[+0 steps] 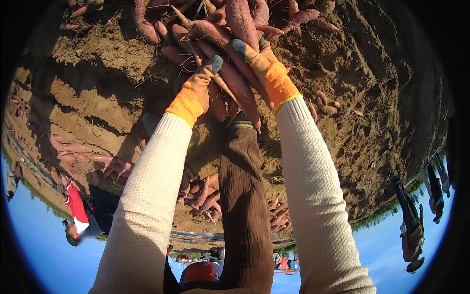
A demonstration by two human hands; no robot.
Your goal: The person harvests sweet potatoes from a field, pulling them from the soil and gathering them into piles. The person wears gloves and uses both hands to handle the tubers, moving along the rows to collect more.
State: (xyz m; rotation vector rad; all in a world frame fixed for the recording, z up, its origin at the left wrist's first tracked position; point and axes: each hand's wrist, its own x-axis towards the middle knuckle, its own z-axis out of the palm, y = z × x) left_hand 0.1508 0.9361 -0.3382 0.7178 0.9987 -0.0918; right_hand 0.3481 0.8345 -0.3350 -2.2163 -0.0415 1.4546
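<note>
My left hand [205, 81], in an orange and tan work glove with a grey thumb tip, presses against the left side of a bunch of long sweet potatoes [235, 84]. On the bunch's right side is my right hand [262, 68], gloved alike, its thumb over the upper roots. Between them the bunch is gripped, its lower tips hanging over my shoe. My fingers are hidden beneath the roots. A thick sweet potato [241, 22] lies at the top of the bunch, above my right thumb, among more soil-dusted roots with thin rootlets.
Loose brown soil [330, 73] surrounds the pile, with small sweet potatoes [326, 104] at the right. More sweet potato heaps [202, 194] lie around my brown-trousered leg [244, 183]. A person in a red and white top [77, 205] bends at the lower left; several people stand at the far right.
</note>
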